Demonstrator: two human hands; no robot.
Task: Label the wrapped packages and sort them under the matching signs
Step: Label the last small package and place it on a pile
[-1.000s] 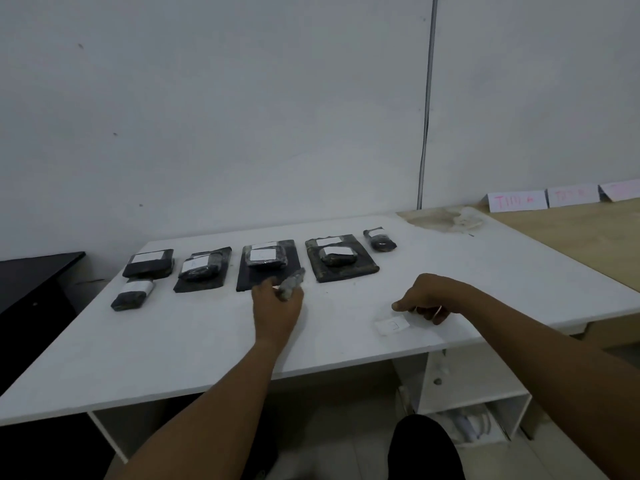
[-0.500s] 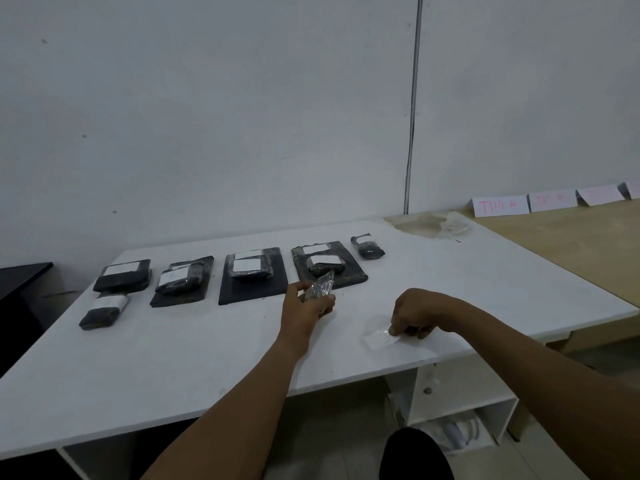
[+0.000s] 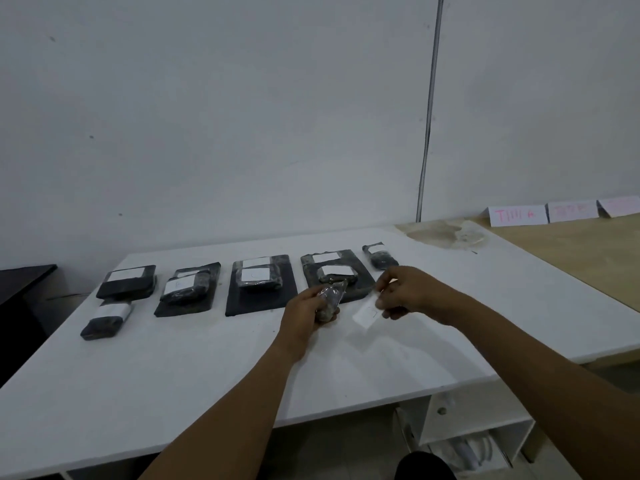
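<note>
My left hand (image 3: 304, 313) grips a small dark package wrapped in clear film (image 3: 330, 299), held above the white table (image 3: 173, 375). My right hand (image 3: 405, 292) pinches a white label (image 3: 365, 313) just right of that package; the two are apart. Behind them, several dark wrapped packages with white labels lie in a row on the table, among them one at the far left (image 3: 126, 284), one in the middle (image 3: 258, 277) and a small one at the right end (image 3: 381, 259). White signs with pink writing (image 3: 517, 215) stand on the wooden table at the far right.
A wooden table (image 3: 581, 258) adjoins the white one on the right. A stained patch (image 3: 440, 233) marks the white table's back right corner. A dark surface (image 3: 24, 278) sits at the left. A white shelf unit (image 3: 478, 424) stands under the table.
My right hand lifted the label off the table and brought it up toward the package. My left hand moved right with the package toward the label.
</note>
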